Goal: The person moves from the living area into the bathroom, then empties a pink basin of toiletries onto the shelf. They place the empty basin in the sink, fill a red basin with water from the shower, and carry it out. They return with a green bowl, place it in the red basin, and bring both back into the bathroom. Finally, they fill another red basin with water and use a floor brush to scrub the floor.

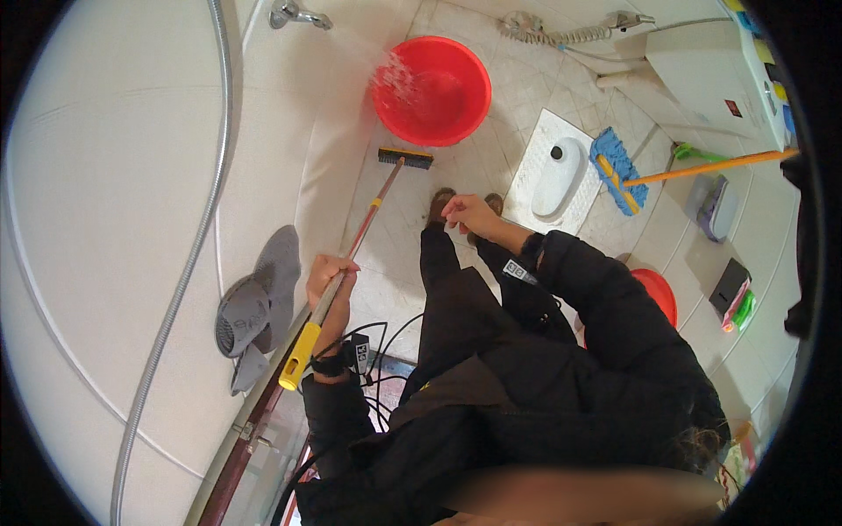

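Note:
My left hand [331,279] is wrapped round the pole of a long-handled floor brush [361,232], just above its yellow grip. The brush head [405,159], black with yellow, rests on the tiled floor by a red basin [469,92]. Water sprays toward the basin from a wall tap [300,15]. Above my shoes, my right hand [471,216] hangs with its fingers curled together and nothing visible in them. It is apart from the brush.
A white squat toilet [553,171] lies to the right, with a blue mop [618,167] beside it. Grey slippers [254,311] hang on the left wall near a metal hose [189,263]. Another red container [656,296] is partly behind my right arm. Black cables [379,359] dangle by my left wrist.

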`<state>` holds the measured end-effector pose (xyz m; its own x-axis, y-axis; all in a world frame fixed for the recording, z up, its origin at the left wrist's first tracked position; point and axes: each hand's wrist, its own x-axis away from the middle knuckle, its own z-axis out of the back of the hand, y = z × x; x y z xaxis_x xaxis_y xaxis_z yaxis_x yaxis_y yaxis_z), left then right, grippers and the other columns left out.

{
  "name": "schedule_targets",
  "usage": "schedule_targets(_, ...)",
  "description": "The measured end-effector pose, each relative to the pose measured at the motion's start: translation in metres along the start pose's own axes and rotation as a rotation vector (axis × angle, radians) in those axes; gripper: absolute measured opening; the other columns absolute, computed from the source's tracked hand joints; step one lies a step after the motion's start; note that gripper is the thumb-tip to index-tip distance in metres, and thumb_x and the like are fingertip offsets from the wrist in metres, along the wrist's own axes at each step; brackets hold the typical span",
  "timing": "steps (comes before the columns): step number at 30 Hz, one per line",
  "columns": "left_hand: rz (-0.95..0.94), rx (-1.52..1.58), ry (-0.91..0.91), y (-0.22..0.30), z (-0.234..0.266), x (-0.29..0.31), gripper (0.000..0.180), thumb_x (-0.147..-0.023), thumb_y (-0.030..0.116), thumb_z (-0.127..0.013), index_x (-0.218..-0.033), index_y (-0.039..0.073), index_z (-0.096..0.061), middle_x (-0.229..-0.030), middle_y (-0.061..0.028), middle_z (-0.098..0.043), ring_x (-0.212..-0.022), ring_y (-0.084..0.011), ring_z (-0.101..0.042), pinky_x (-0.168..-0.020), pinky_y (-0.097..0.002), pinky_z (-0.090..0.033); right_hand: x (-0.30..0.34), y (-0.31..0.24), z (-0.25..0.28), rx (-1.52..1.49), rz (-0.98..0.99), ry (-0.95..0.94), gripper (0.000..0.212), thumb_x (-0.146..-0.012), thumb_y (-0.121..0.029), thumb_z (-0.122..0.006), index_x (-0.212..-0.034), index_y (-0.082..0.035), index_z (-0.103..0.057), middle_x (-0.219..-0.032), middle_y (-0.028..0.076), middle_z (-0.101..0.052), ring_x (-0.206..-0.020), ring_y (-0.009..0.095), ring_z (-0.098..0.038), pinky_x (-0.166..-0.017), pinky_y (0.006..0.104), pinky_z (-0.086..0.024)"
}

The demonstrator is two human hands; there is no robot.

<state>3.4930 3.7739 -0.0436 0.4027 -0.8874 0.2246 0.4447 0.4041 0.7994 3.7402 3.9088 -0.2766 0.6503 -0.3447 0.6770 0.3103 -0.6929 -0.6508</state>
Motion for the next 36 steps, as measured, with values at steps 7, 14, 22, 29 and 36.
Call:
schedule_targets(7, -0.004, -0.022, 0.016, 0.007, -0.024, 0.059, 0.015, -0.074, -0.006, -0.066, -0.082, 0.006, -0.065, -0.079, -0.0066, -0.051, -0.074, -0.0192, -0.054, -0.067, -0.0282, -0.043, 0.011, 0.026, -0.040, -0.107, -0.302, -0.235, 0.025, -0.090, -0.025, -0.062, -0.105, -0.005, -0.061, -0.086, 0.012, -0.069, -0.063, 0.017, -0.063, -0.056, 0.0297, -0.053)
schedule_targets(14, 0.004, 0.053, -0.359, 0.021, -0.052, 0.095, 0.028, -0.072, -0.010, -0.063, -0.092, 0.008, -0.070, -0.087, -0.0072, -0.048, -0.081, -0.0198, -0.053, -0.071, -0.0270, -0.044, 0.026, 0.050, -0.094, -0.797, -0.415, -0.245, 0.021, -0.090, -0.025, -0.061, -0.099, -0.005, -0.058, -0.093, 0.013, -0.067, -0.082, 0.026, -0.065, -0.071, 0.0413, -0.055)
schedule_targets(22, 0.084, 0.347, -0.780, -0.024, -0.062, 0.092, 0.030, -0.088, -0.008, -0.049, -0.107, 0.005, -0.068, -0.100, -0.0093, -0.056, -0.095, -0.0218, -0.057, -0.084, -0.0294, -0.047, 0.055, 0.091, -0.080, -1.053, -0.026, 0.315, 0.009, -0.089, -0.009, -0.058, -0.093, -0.005, -0.052, -0.077, 0.009, -0.056, -0.072, 0.026, -0.059, -0.067, 0.0445, -0.053)
schedule_targets(29, 0.448, 0.590, -1.107, -0.012, -0.026, 0.094, 0.090, -0.087, 0.048, -0.065, -0.153, 0.009, -0.017, -0.129, -0.0199, -0.056, -0.109, -0.0297, -0.062, -0.093, -0.0405, -0.049, 0.107, 0.056, -0.038, -1.115, 0.383, 0.517, 0.022, -0.090, -0.005, -0.059, -0.108, -0.008, -0.047, -0.080, 0.008, -0.057, -0.064, 0.023, -0.060, -0.060, 0.0425, -0.056)
schedule_targets(36, 0.497, 0.211, -1.421, -0.011, -0.014, 0.120, 0.093, -0.083, 0.014, -0.074, -0.154, 0.013, -0.014, -0.131, -0.0177, -0.055, -0.107, -0.0250, -0.061, -0.090, -0.0372, -0.050, 0.159, 0.048, 0.012, -1.018, 0.580, 0.633, 0.029, -0.092, -0.004, -0.057, -0.119, -0.006, -0.047, -0.080, 0.007, -0.059, -0.063, 0.016, -0.061, -0.058, 0.0332, -0.059)
